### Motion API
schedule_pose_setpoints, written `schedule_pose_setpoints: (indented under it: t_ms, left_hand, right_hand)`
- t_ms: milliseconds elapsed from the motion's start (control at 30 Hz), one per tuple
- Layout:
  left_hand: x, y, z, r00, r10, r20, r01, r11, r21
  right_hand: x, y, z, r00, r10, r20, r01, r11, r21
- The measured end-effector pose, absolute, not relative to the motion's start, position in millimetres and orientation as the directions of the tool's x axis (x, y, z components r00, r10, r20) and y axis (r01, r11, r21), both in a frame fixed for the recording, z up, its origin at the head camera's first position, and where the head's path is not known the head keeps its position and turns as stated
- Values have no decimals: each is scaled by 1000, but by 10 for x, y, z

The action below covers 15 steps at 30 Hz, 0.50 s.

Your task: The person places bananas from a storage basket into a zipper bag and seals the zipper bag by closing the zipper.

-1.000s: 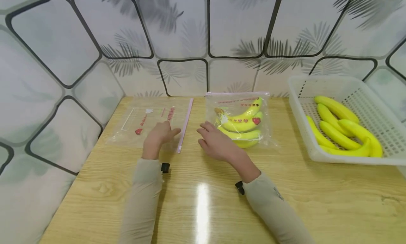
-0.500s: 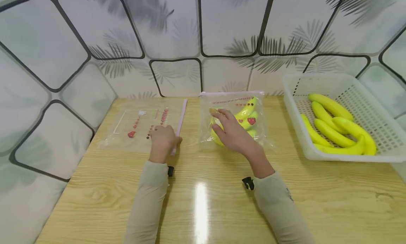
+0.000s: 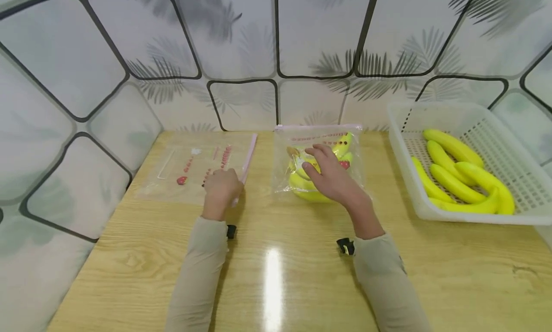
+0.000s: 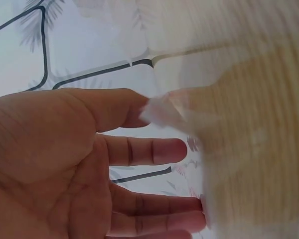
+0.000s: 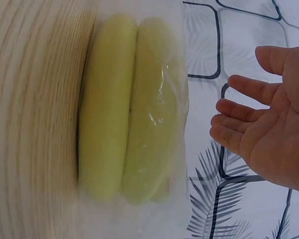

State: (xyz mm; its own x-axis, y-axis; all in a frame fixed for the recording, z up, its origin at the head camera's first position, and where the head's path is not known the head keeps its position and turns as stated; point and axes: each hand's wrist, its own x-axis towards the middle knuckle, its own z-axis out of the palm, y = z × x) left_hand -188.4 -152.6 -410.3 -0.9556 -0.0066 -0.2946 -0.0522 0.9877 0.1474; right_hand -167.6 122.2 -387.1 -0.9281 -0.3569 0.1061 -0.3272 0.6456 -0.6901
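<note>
Flat bag (image 3: pixel 189 162): on the bench (image 3: pixel 267 226), left of the banana bag (image 3: pixel 297 140).
Left hand (image 3: pixel 223 189): straight fingers touching it near its pink strip (image 3: pixel 251 152).
Right hand (image 3: pixel 334 176): relaxed, empty, above banana bag.
Handling: best pinch the strip, not loose film.

Leaf-printed wall (image 3: pixel 319 35), light wooden table (image 3: pixel 310 284)
</note>
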Motion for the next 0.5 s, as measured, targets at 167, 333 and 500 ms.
schedule_pose_setpoints:
  t_ms: [167,333,500]
  left_hand:
    - [-1898,-1560,-4152,-952,34,-304,-63,950,305]
    - [-1942,-1682,-4188,-944,123,-306,-35,884,466]
    - [-1975,-1768,-4208,-945,159,-285,-11,858,514]
  right_hand:
    - [-1666,1310,-3887,-929,-359,91,-316,640,-700]
    - [-1672,1350,-3884,-933,-347,95,-310,640,-703]
    - [-1680,1383,-3885,-938,-338,74,-291,654,-699]
